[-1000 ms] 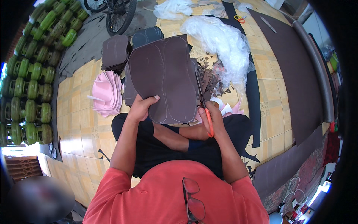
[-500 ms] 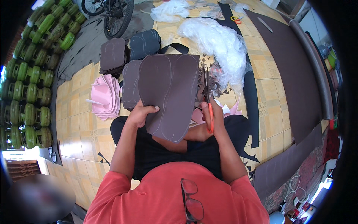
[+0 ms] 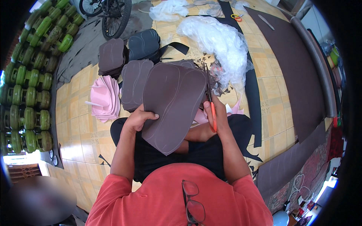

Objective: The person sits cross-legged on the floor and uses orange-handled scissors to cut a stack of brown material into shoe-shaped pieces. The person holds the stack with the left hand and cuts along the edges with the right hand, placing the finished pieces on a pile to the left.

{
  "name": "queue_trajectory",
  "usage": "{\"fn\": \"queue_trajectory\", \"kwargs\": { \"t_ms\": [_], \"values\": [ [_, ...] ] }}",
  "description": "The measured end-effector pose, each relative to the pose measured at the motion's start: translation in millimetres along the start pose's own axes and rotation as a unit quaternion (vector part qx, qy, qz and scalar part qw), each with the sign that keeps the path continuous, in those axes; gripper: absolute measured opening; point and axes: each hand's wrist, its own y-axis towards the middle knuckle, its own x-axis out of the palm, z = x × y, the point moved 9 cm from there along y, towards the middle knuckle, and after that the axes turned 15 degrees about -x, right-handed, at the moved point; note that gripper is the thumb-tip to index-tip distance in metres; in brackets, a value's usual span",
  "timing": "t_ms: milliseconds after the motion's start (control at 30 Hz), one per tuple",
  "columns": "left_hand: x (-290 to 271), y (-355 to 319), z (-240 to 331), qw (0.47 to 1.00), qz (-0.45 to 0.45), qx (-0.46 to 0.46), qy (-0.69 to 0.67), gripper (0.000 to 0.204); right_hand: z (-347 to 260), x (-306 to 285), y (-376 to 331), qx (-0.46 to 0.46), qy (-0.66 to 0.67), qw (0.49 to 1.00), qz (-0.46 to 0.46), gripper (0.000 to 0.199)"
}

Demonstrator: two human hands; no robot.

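I sit cross-legged on a tiled floor. My left hand [image 3: 138,119] grips the lower left edge of a large brown sheet [image 3: 173,103] with sole outlines drawn on it, held up over my lap. My right hand [image 3: 214,113] is closed on orange-handled scissors [image 3: 210,98], whose blades point away from me along the sheet's right edge.
Stacks of cut brown sole shapes [image 3: 112,56] and dark blue ones [image 3: 143,45] lie ahead, pink pieces [image 3: 105,98] to the left. A heap of clear plastic [image 3: 222,45] lies ahead right, long brown sheets [image 3: 294,75] at right. Green cylinders [image 3: 26,94] line the left; a bicycle wheel [image 3: 115,17] stands beyond.
The brown sheet has turned and shifted right in my left hand. The scissors have moved further up along its right edge.
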Motion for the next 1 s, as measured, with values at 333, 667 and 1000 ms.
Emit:
{"fn": "queue_trajectory", "kwargs": {
  "t_ms": [333, 667, 1000],
  "values": [
    [-38, 13, -9, 0.999, -0.04, -0.018, -0.008, 0.059, 28, -1, -13, 0.035, 0.025, 0.998, -0.043, 0.046],
    [-181, 59, 23, 0.988, 0.152, -0.006, 0.009, 0.068, 98, 6, -65, 0.179, 0.068, 0.981, 0.012, 0.047],
    [-237, 108, -6, 0.863, 0.364, -0.026, 0.349, 0.069, 112, 14, -67, 0.267, 0.079, 0.961, 0.004, 0.042]
  ]
}}
